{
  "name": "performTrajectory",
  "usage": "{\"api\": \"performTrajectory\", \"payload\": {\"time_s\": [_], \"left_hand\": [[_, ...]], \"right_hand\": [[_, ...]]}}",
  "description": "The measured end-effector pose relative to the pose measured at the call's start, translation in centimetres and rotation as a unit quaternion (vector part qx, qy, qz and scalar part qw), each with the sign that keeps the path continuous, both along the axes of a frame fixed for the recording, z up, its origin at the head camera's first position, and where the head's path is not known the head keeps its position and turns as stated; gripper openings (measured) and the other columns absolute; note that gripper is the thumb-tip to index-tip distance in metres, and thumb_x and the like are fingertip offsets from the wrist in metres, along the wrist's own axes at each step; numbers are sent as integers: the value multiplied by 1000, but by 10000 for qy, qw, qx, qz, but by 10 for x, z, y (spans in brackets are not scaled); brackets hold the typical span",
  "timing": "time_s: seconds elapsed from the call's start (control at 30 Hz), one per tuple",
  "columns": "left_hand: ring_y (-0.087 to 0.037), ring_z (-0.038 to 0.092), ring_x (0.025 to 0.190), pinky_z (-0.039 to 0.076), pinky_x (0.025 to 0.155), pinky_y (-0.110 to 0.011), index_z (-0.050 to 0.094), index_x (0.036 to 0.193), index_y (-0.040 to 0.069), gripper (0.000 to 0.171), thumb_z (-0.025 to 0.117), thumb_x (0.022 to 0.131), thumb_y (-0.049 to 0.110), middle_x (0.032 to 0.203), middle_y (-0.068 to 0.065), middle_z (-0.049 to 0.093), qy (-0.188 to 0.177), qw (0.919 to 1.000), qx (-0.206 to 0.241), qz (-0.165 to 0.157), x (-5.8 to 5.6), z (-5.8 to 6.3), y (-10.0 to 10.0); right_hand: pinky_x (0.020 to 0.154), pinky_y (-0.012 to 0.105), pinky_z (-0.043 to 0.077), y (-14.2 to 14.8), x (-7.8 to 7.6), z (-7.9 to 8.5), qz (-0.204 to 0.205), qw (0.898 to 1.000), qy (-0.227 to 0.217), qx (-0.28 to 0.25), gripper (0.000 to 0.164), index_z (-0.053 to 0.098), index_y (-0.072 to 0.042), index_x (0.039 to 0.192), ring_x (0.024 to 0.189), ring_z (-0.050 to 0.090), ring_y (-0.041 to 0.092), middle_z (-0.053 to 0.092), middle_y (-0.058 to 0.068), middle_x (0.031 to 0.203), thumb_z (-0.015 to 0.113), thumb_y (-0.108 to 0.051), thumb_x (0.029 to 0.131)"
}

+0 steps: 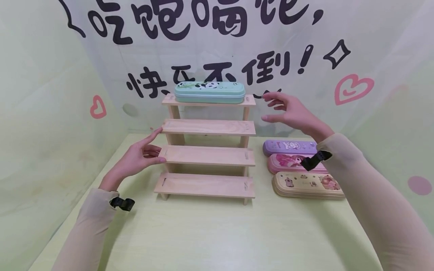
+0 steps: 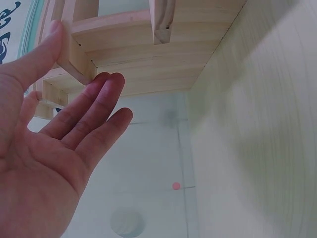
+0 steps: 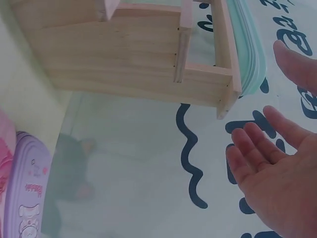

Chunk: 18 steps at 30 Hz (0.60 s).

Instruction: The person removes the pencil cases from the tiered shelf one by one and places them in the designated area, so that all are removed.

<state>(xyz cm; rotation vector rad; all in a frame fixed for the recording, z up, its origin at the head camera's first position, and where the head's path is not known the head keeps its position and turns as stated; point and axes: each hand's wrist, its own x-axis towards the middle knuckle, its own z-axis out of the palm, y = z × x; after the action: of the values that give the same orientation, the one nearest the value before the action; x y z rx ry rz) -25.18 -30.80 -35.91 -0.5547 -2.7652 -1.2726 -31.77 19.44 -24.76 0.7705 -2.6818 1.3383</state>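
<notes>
A light wooden stepped rack (image 1: 207,155) stands on the table, and a mint-green pencil case (image 1: 210,92) with a panda picture lies along its top step. At the rack's left side, my left hand (image 1: 140,154) touches the ends of the middle steps with its thumb and index fingertip. In the left wrist view the other fingers of the left hand (image 2: 74,129) reach out straight beside the wood. My right hand (image 1: 288,111) hovers in the air right of the top step, fingers spread and holding nothing. The right wrist view shows a gap between the right hand (image 3: 282,173) and the mint-green case (image 3: 250,49).
Right of the rack, three pencil cases lie in a row on the table (image 1: 203,233): purple (image 1: 274,146), pink (image 1: 281,162) and cream (image 1: 305,184). My right forearm passes over their right ends. Behind the rack is a wall sheet (image 1: 217,49) with black lettering.
</notes>
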Motion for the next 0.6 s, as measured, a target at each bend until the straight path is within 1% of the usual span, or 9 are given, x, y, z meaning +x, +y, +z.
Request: {"api": "performTrajectory", "payload": {"time_s": [0.17,0.37,0.43,0.6], "left_hand": [[-28,72,107,58,98,-44,22,168,43,107,89,88,22,123,-19,72,28,10000,11,-30,0,0,-1],[-29,72,106,58,98,-47,22,168,43,106,89,88,22,123,-20,72,56,10000,21,-43,-1,-2,-1],[-29,72,107,58,98,-47,22,168,43,106,89,88,22,123,-20,72,59,10000,28,-49,-1,-2,-1],[-29,72,107,58,98,-46,22,168,43,106,89,88,22,124,-20,72,49,10000,52,-63,-1,-3,-2]], "right_hand": [[117,45,39,-12,-12,8,56,9998,37,-191,70,50,-5,154,130,50,28,53,14,148,82,-15,92],[115,42,40,-28,-24,15,18,9994,-206,-279,77,45,-7,159,134,47,30,49,16,153,82,-20,93],[114,42,41,-33,-28,17,5,9993,-267,-264,78,45,-7,159,134,47,31,49,17,152,82,-23,93],[111,46,44,-47,-39,22,52,9994,-301,-141,79,44,-9,160,134,48,32,50,14,151,81,-28,93]]}}
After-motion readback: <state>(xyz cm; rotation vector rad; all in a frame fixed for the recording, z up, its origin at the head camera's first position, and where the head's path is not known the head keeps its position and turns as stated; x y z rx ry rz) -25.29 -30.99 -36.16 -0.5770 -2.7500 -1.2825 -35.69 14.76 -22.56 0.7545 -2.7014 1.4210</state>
